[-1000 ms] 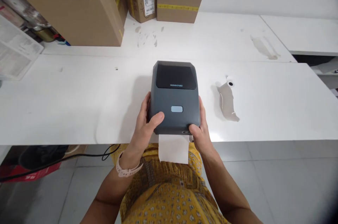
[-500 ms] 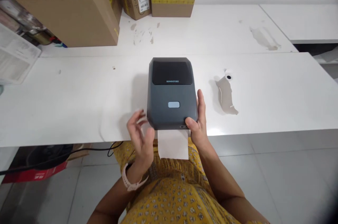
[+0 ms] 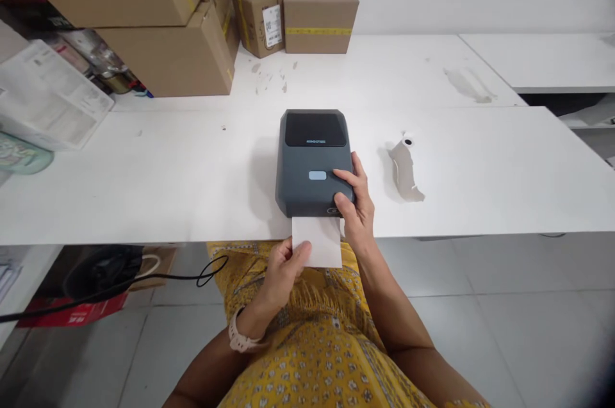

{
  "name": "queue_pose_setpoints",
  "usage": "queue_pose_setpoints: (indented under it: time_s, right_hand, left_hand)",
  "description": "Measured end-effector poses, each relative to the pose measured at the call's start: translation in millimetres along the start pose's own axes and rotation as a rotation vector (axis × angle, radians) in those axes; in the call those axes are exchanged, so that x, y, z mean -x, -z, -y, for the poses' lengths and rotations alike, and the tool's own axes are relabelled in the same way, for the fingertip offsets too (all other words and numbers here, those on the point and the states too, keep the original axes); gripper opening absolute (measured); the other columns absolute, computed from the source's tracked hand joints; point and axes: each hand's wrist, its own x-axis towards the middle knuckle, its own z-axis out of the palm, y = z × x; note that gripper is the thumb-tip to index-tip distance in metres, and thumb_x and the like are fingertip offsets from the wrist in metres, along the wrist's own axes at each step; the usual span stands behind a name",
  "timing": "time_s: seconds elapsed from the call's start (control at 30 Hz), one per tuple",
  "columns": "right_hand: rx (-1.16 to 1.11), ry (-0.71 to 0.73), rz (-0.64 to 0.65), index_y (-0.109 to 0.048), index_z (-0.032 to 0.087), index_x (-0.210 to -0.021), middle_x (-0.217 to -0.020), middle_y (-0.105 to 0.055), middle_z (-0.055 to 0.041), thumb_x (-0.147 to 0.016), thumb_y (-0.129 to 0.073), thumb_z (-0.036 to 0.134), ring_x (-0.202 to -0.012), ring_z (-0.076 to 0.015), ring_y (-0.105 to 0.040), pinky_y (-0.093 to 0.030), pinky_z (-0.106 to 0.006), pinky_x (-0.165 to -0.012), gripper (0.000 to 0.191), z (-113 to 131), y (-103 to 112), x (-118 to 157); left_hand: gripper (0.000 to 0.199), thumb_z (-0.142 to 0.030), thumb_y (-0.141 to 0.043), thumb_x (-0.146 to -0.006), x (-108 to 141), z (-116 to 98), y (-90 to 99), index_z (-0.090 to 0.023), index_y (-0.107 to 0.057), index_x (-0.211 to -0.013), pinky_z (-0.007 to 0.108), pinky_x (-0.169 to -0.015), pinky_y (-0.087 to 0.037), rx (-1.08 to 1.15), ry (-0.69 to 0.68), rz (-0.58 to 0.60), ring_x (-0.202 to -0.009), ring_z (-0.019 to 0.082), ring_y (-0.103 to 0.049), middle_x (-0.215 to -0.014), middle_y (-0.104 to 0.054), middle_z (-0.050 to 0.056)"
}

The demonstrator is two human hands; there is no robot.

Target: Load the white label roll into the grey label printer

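Observation:
A dark grey label printer point(image 3: 314, 161) with a black window and a pale blue button sits near the table's front edge. White label paper point(image 3: 323, 243) sticks out of its front and hangs past that edge. My left hand point(image 3: 284, 267), a pale watch on its wrist, pinches the left side of this paper, thumb on top and fingers underneath. My right hand point(image 3: 358, 206) grips the printer's front right corner. Its thumb and index finger lie on the top, the index finger just right of the button, while other fingers are along the side.
A small white roll point(image 3: 407, 141) with a torn grey-white strip point(image 3: 406, 174) lies to the right on the white table point(image 3: 480, 171). Cardboard boxes point(image 3: 168, 62) are stacked back left, near a clear plastic container point(image 3: 52, 97) and a green item point(image 3: 22, 155). A black cable point(image 3: 168, 277) runs below.
My left hand has come from beside the printer down to the paper and taken hold of it. My right index finger has moved onto the printer's top. The camera view has shifted.

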Motion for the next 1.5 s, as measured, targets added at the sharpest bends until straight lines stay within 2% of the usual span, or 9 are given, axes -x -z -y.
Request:
queue_pose_setpoints:
  time_s: [0.1,0.33,0.57,0.7,0.77,0.9,1.27,1.37,1.5]
  right_hand:
    - [0.179,0.077,0.018,-0.067,0.035,-0.131,-0.174,-0.032,0.0001,-0.105,-0.041,0.029,-0.163,-0.0337,-0.025,-0.03,-0.064,-0.127,0.038,9.8,4.0,-3.7]
    - [0.529,0.195,0.082,-0.072,0.034,-0.121,-0.164,-0.05,0.0006,-0.108,-0.042,0.038,-0.162,-0.0354,-0.027,-0.017,-0.07,-0.128,0.033,33.1,11.7,-19.5]
    - [0.575,0.236,0.25,-0.063,0.024,-0.09,-0.15,-0.066,-0.0029,-0.11,-0.036,0.045,-0.162,-0.0332,-0.028,-0.008,-0.067,-0.132,0.04,41.7,6.3,-42.0]
    - [0.548,0.285,0.296,-0.06,0.024,-0.087,-0.144,-0.07,-0.0046,-0.11,-0.036,0.046,-0.162,-0.032,-0.03,-0.009,-0.067,-0.131,0.039,41.7,5.5,-52.6]
    - [0.554,0.295,0.318,-0.059,0.024,-0.087,-0.145,-0.07,-0.0042,-0.11,-0.037,0.045,-0.162,-0.031,-0.029,-0.009,-0.067,-0.131,0.038,41.0,6.4,-55.0]
    - [0.51,0.292,0.294,-0.062,0.024,-0.091,-0.149,-0.067,-0.006,-0.109,-0.041,0.047,-0.162,-0.0314,-0.029,-0.008,-0.068,-0.131,0.036,37.2,8.0,-49.5]
    - [0.404,0.235,0.136,-0.069,0.024,-0.102,-0.158,-0.058,-0.0063,-0.105,-0.052,0.045,-0.162,-0.0342,-0.028,-0.013,-0.067,-0.129,0.027,27.1,2.8,-32.7]
    - [0.198,0.211,0.081,-0.068,0.025,-0.102,-0.16,-0.056,-0.007,-0.105,-0.051,0.047,-0.162,-0.0332,-0.029,-0.021,-0.065,-0.128,0.028,18.1,0.4,-25.7]
    - [-0.215,-0.054,-0.111,-0.062,0.029,-0.128,-0.17,-0.041,-0.0082,-0.108,-0.038,0.049,-0.158,-0.0293,-0.039,-0.041,-0.058,-0.121,0.037,-1.9,-12.9,-0.3]
  left_hand:
    - [0.046,-0.063,-0.076,-0.081,1.7,6.6,7.9,-0.017,-0.071,-0.086,0.029,-0.071,-0.048,-0.116,-0.081,0.031,-0.071,0.016,-0.056,-0.072,-0.064,0.001]
    - [0.042,-0.05,-0.059,-0.094,26.9,-0.7,19.8,-0.018,-0.057,-0.066,0.026,-0.056,-0.031,-0.37,-0.217,0.086,-0.057,0.011,-0.037,-0.059,-0.041,-0.005]
    - [0.032,-0.041,-0.059,-0.095,15.6,-24.9,25.1,-0.019,-0.062,-0.071,0.024,-0.058,-0.039,-0.306,-0.581,-0.182,-0.058,0.011,-0.045,-0.061,-0.051,-0.004]
    - [0.026,-0.042,-0.06,-0.098,-7.7,-37.9,25.7,-0.02,-0.07,-0.108,0.032,-0.086,-0.054,-0.35,-0.766,-0.357,-0.095,0.018,-0.067,-0.105,-0.074,0.006]
    - [0.043,-0.044,-0.062,-0.097,-17.3,-41.0,23.7,-0.021,-0.062,-0.134,0.042,-0.109,-0.05,-0.429,-0.81,-0.319,-0.129,0.025,-0.062,-0.141,-0.066,0.013]
    - [0.074,-0.047,-0.067,-0.094,-28.1,-38.7,17.5,-0.019,-0.04,-0.158,0.052,-0.128,-0.031,-0.575,-0.789,-0.222,-0.157,0.032,-0.037,-0.168,-0.04,0.018]
    - [0.087,-0.049,-0.069,-0.093,-42.3,-22.7,11.1,-0.021,-0.029,-0.165,0.053,-0.13,-0.03,-0.468,-0.685,-0.182,-0.16,0.034,-0.031,-0.172,-0.032,0.018]
    - [0.089,-0.049,-0.069,-0.095,-48.5,-15.7,11.8,-0.024,-0.023,-0.167,0.054,-0.131,-0.029,-0.415,-0.689,-0.165,-0.161,0.034,-0.029,-0.174,-0.028,0.016]
    - [0.075,-0.042,-0.058,-0.102,-54.2,-10.5,17.3,-0.032,-0.023,-0.168,0.054,-0.133,-0.022,-0.439,-0.758,-0.153,-0.165,0.032,-0.019,-0.177,-0.022,0.009]
